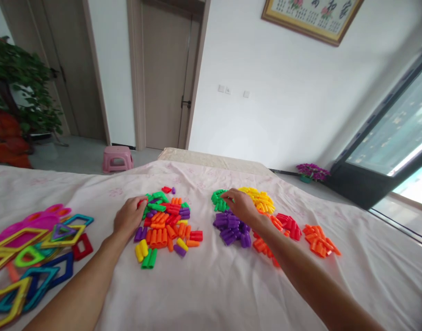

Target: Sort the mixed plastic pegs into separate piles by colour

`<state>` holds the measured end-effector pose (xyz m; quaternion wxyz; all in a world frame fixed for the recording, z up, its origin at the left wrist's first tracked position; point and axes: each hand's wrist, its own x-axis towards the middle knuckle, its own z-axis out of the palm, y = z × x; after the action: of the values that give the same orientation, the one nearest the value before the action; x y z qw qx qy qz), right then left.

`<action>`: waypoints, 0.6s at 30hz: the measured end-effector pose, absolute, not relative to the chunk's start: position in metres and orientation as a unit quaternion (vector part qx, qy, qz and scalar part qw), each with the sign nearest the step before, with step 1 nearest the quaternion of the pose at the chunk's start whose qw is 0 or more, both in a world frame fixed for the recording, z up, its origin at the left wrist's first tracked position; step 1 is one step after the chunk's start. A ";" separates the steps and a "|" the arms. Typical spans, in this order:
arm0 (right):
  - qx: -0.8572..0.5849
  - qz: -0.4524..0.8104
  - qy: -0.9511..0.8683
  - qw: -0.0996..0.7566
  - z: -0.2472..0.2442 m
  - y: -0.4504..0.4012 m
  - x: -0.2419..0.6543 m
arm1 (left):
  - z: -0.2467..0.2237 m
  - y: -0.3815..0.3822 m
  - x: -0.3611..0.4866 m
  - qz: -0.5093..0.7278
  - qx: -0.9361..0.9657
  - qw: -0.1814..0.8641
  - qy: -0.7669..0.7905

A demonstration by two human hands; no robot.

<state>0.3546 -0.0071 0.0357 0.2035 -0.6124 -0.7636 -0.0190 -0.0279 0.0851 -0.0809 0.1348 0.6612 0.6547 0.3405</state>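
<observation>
Head cam: L grip on red pc, R grip open/shut unclear at green pcs, framed Chinese text

White walls, pink stool, closed door

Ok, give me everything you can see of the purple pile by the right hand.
The purple pile is a loose heap of short, smooth, tube-like pieces, apparently plastic, lying at mixed angles on the cloth. It sits nearer the person than the green pile, left of orange pieces. The right hand is close to its far side; contact is unclear.
</observation>
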 end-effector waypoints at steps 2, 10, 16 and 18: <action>-0.567 0.030 -0.803 0.181 0.032 -0.022 0.317 | -0.079 0.084 -0.027 0.340 0.661 0.134 0.656; -0.554 0.081 -0.828 0.043 0.004 -0.053 0.257 | -0.076 0.081 -0.025 0.341 0.660 0.135 0.655; -0.583 0.046 -0.809 0.064 -0.008 -0.064 0.254 | -0.077 0.083 -0.027 0.330 0.663 0.133 0.659; -0.590 0.058 -0.800 0.089 -0.008 -0.070 0.252 | -0.079 0.085 -0.028 0.324 0.665 0.133 0.660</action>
<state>0.2524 -0.0701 -0.0082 0.0888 -0.5903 -0.8002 0.0578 -0.0281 0.0850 -0.0786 0.1334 0.6648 0.6599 0.3236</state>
